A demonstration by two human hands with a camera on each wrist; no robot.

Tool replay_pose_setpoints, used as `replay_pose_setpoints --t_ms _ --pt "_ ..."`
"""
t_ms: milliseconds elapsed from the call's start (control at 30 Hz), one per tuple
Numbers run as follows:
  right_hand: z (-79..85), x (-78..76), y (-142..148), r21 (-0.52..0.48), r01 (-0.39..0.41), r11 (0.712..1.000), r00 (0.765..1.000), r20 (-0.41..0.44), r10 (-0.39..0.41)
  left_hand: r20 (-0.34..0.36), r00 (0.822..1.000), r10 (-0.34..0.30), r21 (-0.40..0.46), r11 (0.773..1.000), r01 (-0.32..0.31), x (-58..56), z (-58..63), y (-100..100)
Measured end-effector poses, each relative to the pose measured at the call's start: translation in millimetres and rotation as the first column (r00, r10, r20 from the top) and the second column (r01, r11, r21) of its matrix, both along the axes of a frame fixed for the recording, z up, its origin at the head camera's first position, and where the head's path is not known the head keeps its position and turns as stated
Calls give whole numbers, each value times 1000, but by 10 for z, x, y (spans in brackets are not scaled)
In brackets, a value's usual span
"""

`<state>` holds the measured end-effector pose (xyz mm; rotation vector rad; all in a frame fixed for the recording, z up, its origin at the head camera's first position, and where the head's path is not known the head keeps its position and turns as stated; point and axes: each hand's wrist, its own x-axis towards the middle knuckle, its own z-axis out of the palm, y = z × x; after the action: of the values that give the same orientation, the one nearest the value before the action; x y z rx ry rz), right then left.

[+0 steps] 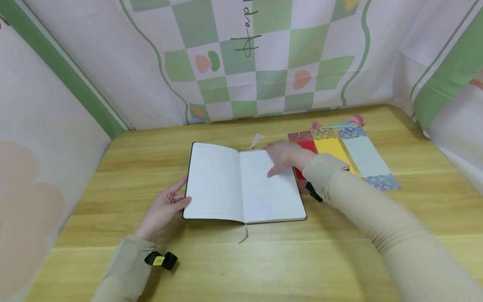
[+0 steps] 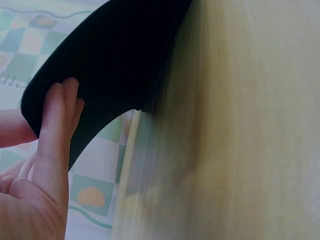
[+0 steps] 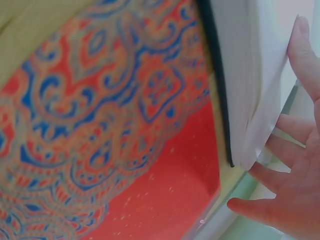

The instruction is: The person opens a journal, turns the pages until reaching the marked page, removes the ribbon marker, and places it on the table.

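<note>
An open notebook [image 1: 269, 188] with lined white pages and a black cover [image 2: 115, 55] lies on the table. My left hand [image 1: 167, 207] pinches its left edge, thumb on the page side and fingers against the black outside, lifting that side slightly. My right hand [image 1: 284, 155] rests at the upper part of the right page, fingers spread and fairly straight. In the right wrist view, fingertips of the right hand [image 3: 295, 175] touch the page edges. A white tassel [image 1: 258, 139] and a thin patterned strip show at the notebook's top edge; the rest is hidden.
Right of the notebook lie a red bookmark [image 1: 307, 144], partly covered by my arm, a yellow bookmark [image 1: 332, 149] and a pale blue bookmark [image 1: 364, 153], with tassels at the far end. A ribbon [image 1: 246, 234] hangs from the notebook's near edge. A checked curtain [image 1: 234, 84] stands behind the table.
</note>
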<state>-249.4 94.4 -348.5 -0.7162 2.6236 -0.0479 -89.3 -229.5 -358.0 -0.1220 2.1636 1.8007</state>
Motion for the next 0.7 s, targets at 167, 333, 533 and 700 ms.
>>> replay_pose_setpoints --t_ms 167,333,533,700 --pt "-11 -6 32 -2 7 1000 1000 -25 -7 4 1000 10 -10 1000 -10 7 -7 7" --pt "3 46 11 23 7 1000 996 -85 -5 4 1000 20 -21 1000 -19 14 -18 14" --pt "-21 91 49 -1 -15 1000 985 -174 14 5 1000 22 -23 999 -22 10 -36 22" --pt "-69 107 102 -98 -37 995 973 -230 13 -1 1000 16 -27 1000 -16 -17 -31 15"
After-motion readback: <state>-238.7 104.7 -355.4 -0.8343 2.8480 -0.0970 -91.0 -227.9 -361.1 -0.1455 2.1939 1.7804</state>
